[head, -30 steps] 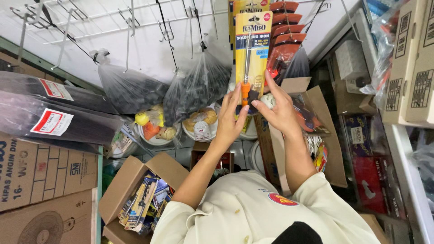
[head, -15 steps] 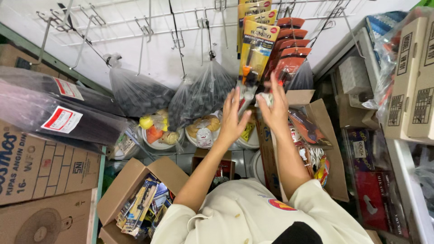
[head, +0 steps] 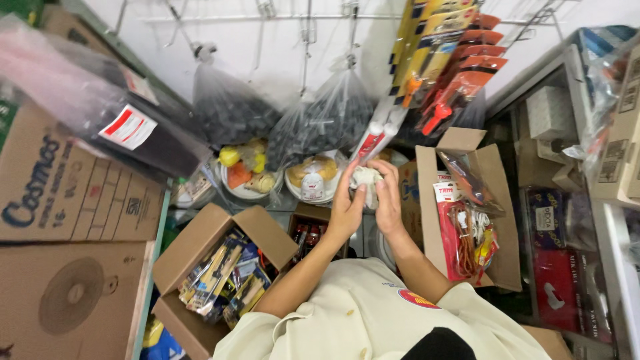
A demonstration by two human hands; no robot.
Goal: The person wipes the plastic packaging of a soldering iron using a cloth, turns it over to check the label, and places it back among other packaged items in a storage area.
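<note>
My left hand (head: 347, 208) and my right hand (head: 388, 195) are raised together in front of my chest. Between them they hold a small crumpled white thing (head: 365, 179), with the fingers of both hands curled around it. Just above my hands hang red-and-white tube packs (head: 371, 140). Above those, yellow carded packs (head: 427, 40) and red carded tools (head: 460, 80) hang on wall hooks. What the white thing is cannot be told.
Dark clear-plastic bags of small parts (head: 233, 110) hang on the white wall over bowls of fittings (head: 243, 175). An open carton of packaged goods (head: 223, 267) stands at the lower left, another open carton (head: 497, 200) at the right. Large boxes (head: 67, 200) are stacked left, shelves (head: 567, 120) right.
My hands have come down from the yellow hanging packs and closed together on the small white thing. The view has shifted lower and closer.
</note>
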